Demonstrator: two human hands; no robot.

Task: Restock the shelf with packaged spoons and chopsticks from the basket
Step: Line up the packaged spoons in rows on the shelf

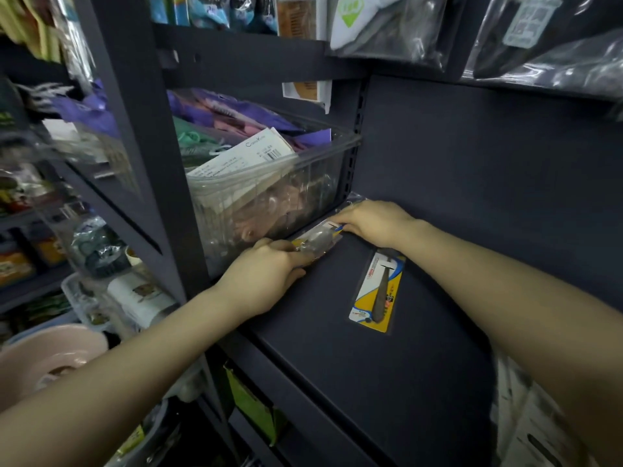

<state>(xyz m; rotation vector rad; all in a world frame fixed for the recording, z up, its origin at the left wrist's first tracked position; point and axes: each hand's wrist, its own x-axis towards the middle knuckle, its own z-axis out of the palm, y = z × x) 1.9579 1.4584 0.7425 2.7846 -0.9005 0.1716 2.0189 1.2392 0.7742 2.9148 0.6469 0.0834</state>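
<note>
At shelf's (387, 365) back-left corner: clear bin (269, 197) holds bagged goods and paper labels. Second carded pack (379, 291) lies flat mid-shelf, apart from both hands. Carded spoon pack (318, 239) beside bin's front wall; left hand (266, 278) grip curled on near end, right hand (374, 220) fingers pinching far end.

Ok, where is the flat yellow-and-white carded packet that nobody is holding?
In the head view, the flat yellow-and-white carded packet lies face-up on the dark shelf board, right of centre, just below the right hand.
</note>
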